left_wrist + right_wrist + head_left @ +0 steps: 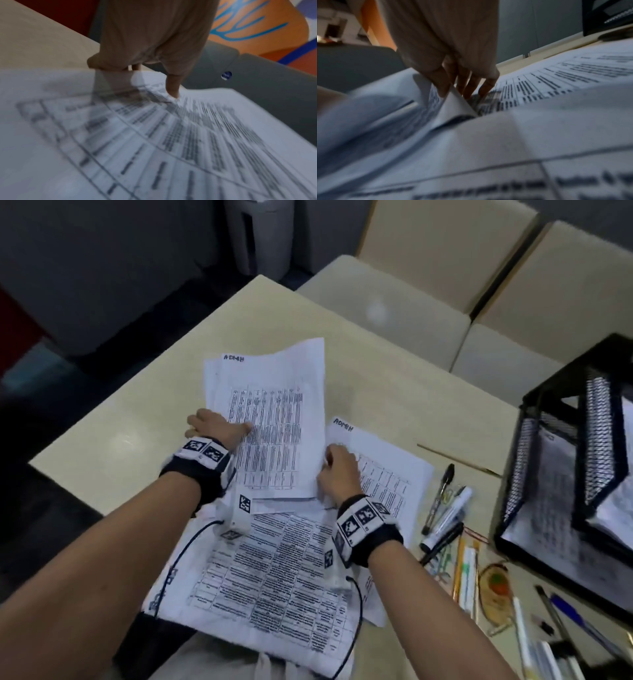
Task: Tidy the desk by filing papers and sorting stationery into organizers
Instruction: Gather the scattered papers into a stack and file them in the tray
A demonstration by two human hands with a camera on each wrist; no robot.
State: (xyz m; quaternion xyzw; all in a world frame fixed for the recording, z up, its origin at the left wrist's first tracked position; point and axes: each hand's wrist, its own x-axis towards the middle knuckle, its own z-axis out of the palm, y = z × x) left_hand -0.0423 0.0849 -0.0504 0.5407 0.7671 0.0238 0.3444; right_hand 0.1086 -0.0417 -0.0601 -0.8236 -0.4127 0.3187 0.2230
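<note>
Left hand (219,426) grips the left edge of a printed sheet (274,419): thumb on top of the page, pressing into the table of text, the other fingers tucked under the edge. The left wrist view shows the thumb tip (173,89) planted on the print and the sheet blurred.

Right hand (337,470) pinches the same sheet at its right edge, low down. In the right wrist view the thumb (439,82) lies on the upper face of the curled paper edge and the fingers (486,83) sit behind it, their tips touching the page underneath.

The held sheet is raised slightly off the beige desk (144,392), tilted, with "ADMIN" handwritten at its top. At least one more sheet shows just behind its top left edge.

Beneath and to the right lies a second sheet (390,474), also marked "ADMIN", flat on the desk. Nearer the person, a larger printed page (274,570) overhangs the desk's near edge.

Right of the papers: a loose scatter of pens and markers (442,508), touching or overlapping one another. Other small stationery lies nearer; too blurred to name.

Far right, a black mesh file organizer (565,474) stands on the desk with papers already in its compartments.

Pale chair seats (394,302) beyond the desk.
</note>
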